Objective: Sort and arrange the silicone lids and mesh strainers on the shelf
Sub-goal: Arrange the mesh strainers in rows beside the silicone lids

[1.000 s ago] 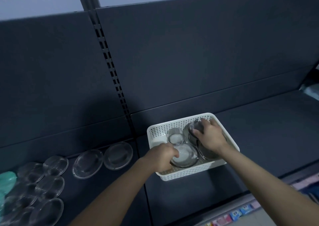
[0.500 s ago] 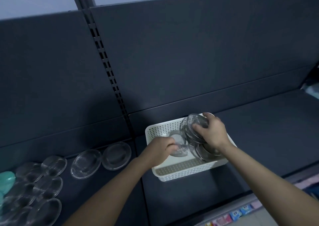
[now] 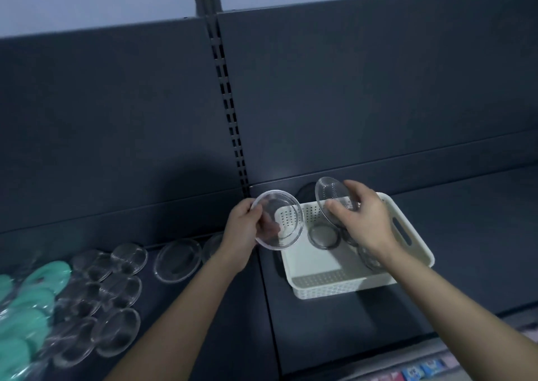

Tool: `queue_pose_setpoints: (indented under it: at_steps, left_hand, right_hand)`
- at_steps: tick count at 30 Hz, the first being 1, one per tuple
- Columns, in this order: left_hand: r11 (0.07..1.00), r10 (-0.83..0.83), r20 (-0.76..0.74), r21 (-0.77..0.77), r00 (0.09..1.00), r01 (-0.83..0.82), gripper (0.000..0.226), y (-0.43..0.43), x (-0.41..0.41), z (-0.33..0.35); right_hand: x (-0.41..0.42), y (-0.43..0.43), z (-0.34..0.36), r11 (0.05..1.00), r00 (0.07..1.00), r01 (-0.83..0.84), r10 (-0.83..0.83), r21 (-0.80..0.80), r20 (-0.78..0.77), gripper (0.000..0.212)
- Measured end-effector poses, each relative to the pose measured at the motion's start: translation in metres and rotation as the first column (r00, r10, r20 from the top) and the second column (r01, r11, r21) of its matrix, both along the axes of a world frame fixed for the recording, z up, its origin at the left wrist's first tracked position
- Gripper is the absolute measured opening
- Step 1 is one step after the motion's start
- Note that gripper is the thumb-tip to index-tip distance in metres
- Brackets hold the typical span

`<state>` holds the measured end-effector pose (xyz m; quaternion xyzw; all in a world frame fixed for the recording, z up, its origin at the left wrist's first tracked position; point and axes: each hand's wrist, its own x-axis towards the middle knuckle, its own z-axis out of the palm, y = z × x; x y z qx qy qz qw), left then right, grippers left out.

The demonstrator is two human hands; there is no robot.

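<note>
Left hand: the left hand [image 3: 243,232] was raised over the seam between the two shelf bays, fingers curled round the left edge of the first lid [image 3: 283,206], with fingertips showing through the clear material.
First lid: clear, round, with a raised rim. It was held off the shelf with its face toward the camera, overlapping the basket's rear left corner in the view.
Right hand: the right hand [image 3: 366,220] was above the basket, pinching the second lid [image 3: 332,194] between the thumb on the near face and fingers hooked over the top edge.
Second lid: clear, round and tilted steeply on edge, held above the rear part of the basket, apart from the first lid.
Basket: the white perforated basket [image 3: 329,289] sat on the dark shelf [image 3: 465,249] in the right bay, with a handle slot in its right wall.
Basket contents: one round basket lid [image 3: 324,236] lay flat on the floor near the back. Further pieces under the right wrist were too hidden to identify.
Left bay: the clear lids [image 3: 177,259] lay flat in loose rows, some overlapping. The teal lids [image 3: 29,302] were heaped at the far left edge, just beside them.
Fixture: the slotted post [image 3: 230,112] ran up between the dark back panels.
Lower right: the coloured labels [image 3: 422,370] were blurred, text unreadable.
</note>
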<state>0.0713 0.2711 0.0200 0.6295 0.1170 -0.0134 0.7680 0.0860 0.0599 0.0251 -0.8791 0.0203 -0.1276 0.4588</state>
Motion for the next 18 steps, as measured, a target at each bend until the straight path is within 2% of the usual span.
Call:
queue_pose_setpoints:
  at_steps: [10,18]
  left_hand:
    - [0.951,0.269,-0.064,-0.137,0.961,-0.276,0.019,0.107,-0.034,-0.004]
    - [0.896,0.405,-0.203,-0.103,0.891,-0.431,0.031,0.187,-0.051,-0.035]
  right_hand:
    - [-0.027,0.096,0.01,0.96,0.966,-0.258,0.258,-0.108,-0.01,0.059]
    - [-0.037,0.153,-0.002,0.923,0.934,-0.356,0.351,-0.143,-0.062,0.054]
